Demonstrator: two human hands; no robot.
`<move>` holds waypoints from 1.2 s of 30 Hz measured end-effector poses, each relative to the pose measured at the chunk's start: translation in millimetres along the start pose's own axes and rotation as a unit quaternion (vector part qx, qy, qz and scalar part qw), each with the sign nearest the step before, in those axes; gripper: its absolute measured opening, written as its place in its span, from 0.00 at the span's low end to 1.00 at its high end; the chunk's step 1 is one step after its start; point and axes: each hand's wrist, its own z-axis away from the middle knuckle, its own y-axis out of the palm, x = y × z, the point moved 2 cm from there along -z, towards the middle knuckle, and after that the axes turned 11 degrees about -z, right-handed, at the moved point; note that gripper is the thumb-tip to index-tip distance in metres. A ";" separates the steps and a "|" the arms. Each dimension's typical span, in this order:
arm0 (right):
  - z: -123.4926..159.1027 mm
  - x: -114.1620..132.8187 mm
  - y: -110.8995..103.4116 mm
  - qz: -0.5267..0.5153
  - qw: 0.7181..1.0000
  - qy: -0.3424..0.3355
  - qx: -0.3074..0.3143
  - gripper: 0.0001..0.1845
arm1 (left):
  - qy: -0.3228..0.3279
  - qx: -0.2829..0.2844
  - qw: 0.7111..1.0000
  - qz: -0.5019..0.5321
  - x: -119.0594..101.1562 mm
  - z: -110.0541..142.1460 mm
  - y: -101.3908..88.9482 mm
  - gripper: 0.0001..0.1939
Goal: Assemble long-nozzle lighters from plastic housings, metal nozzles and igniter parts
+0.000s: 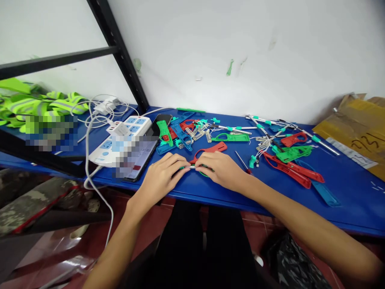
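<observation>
My left hand (pixel 161 176) and right hand (pixel 219 170) pinched the green-and-white plastic strip (pixel 191 167) firmly. Fingertips sat close, keeping it low over the blue workbench (pixel 345 200).

Blue shelf (pixel 355 208) — red and green plastic pieces (pixel 288 170) — neon-yellow striped vest (pixel 36 105)

two hands, left (pixel 161 176), right (pixel 221 170), one power strip (pixel 104 150), one screwdriver (pixel 248 171)

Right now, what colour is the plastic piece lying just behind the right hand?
The plastic piece is red, best seen in the head view.
</observation>
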 end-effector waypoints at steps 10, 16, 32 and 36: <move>3.5 6.7 -5.8 0.083 0.996 -0.024 0.024 0.13 | -0.021 0.018 0.998 0.051 1.0 2.4 0.3 0.08; 2.2 2.5 -0.2 0.068 0.997 -0.018 0.000 0.12 | -0.039 0.030 0.995 0.086 -1.0 3.3 -2.6 0.08; 1.6 9.7 8.6 0.092 0.996 0.001 -0.012 0.13 | -0.058 0.078 0.993 0.061 -2.4 1.1 2.7 0.06; 0.6 10.3 10.4 0.075 0.997 0.023 -0.016 0.11 | -0.079 0.079 0.992 0.054 -5.8 0.2 2.2 0.08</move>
